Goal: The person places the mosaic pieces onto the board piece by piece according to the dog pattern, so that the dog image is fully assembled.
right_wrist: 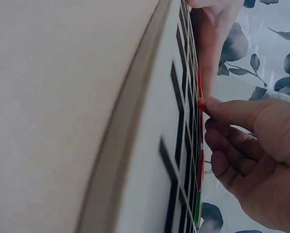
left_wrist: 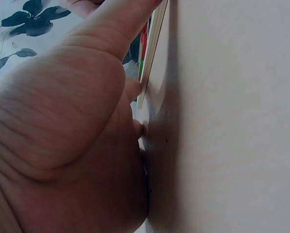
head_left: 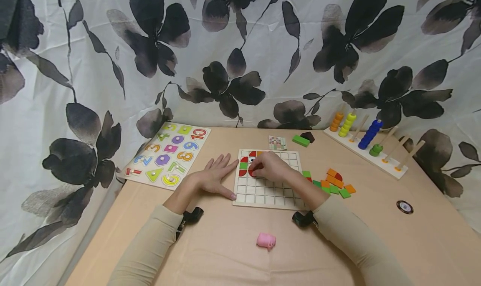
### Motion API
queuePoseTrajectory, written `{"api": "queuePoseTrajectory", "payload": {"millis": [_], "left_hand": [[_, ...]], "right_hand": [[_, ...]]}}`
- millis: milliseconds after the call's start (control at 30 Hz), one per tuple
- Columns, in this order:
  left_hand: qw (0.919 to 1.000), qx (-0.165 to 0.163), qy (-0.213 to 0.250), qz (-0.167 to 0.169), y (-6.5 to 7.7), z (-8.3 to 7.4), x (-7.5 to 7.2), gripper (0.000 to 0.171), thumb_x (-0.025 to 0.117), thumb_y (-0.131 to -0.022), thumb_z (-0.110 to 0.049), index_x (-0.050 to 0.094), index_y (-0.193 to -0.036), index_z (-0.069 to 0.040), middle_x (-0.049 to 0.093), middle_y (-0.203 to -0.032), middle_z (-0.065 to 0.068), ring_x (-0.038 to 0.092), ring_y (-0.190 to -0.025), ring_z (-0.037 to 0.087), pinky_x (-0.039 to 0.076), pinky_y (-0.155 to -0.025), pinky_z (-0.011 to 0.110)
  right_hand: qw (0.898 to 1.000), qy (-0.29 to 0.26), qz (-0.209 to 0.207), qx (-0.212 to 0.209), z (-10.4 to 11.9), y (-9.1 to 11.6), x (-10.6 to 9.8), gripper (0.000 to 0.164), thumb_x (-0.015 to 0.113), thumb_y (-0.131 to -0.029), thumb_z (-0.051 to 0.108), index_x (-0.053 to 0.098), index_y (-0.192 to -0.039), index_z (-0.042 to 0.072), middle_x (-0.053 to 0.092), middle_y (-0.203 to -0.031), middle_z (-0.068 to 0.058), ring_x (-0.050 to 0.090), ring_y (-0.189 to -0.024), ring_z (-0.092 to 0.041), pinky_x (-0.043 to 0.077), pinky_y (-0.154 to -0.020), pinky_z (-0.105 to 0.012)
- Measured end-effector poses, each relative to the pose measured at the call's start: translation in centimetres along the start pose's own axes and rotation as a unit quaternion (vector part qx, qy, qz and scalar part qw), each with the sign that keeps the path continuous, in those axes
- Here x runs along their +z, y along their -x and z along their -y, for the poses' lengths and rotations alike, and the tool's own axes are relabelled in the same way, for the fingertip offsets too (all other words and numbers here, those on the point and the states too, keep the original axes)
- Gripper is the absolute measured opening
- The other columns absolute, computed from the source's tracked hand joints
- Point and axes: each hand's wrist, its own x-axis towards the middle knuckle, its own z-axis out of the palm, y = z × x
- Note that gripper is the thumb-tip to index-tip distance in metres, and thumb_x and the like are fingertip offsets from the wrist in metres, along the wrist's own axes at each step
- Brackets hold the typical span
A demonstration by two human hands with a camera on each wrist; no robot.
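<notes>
A white grid board (head_left: 259,196) with a wooden edge lies in the middle of the table. Several red, green and orange tiles fill squares at its upper left, among them a green tile (head_left: 243,166). My right hand (head_left: 273,167) reaches over the board and pinches a small red piece (right_wrist: 202,105) between thumb and fingers, right at the grid surface. Flat on the table, my left hand (head_left: 212,178) spreads its fingers along the board's left side, with the thumb tip at the lower left corner. Its palm (left_wrist: 62,107) fills much of the left wrist view.
Loose tiles (head_left: 333,181) lie right of the board. Behind it are a picture card (head_left: 277,143), a green block (head_left: 300,140) and a black piece (head_left: 308,136). A number puzzle (head_left: 154,142), peg stacker (head_left: 391,168), round token (head_left: 404,207) and small pink object (head_left: 266,240) surround it.
</notes>
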Motion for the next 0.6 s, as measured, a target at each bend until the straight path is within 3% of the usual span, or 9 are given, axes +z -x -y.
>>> {"api": "queuePoseTrajectory", "payload": {"millis": [200,433,600], "left_hand": [[1.0,0.0,-0.002,0.001,-0.13,0.01,0.04,0.123,0.063,-0.063,-0.082,0.004,-0.156,-0.026,-0.008,-0.161,0.013,-0.011,-0.146,0.033,-0.005,-0.115,0.056],[1.0,0.002,-0.004,-0.002,-0.12,0.02,-0.08,0.123,0.062,-0.062,-0.083,0.005,-0.156,-0.028,-0.008,-0.161,0.012,-0.01,-0.146,0.033,-0.005,-0.115,0.055],[1.0,0.001,-0.002,0.0,-0.1,0.06,0.07,0.124,0.062,-0.061,-0.084,0.004,-0.156,-0.028,-0.009,-0.161,0.013,-0.011,-0.146,0.032,-0.005,-0.115,0.055]], "right_hand": [[0.999,0.03,0.015,-0.014,-0.26,0.37,-0.02,0.019,0.077,-0.082,0.017,0.077,-0.101,0.014,0.071,-0.097,0.006,0.061,-0.089,-0.008,0.051,-0.079,-0.026],[0.993,0.091,0.025,-0.072,0.01,0.44,0.03,0.02,0.076,-0.083,0.018,0.076,-0.103,0.014,0.068,-0.096,0.005,0.059,-0.089,-0.008,0.051,-0.079,-0.027],[0.992,0.103,0.024,-0.064,-0.09,0.58,-0.04,0.021,0.076,-0.083,0.02,0.077,-0.104,0.016,0.071,-0.097,0.007,0.061,-0.09,-0.005,0.051,-0.081,-0.024]]}}
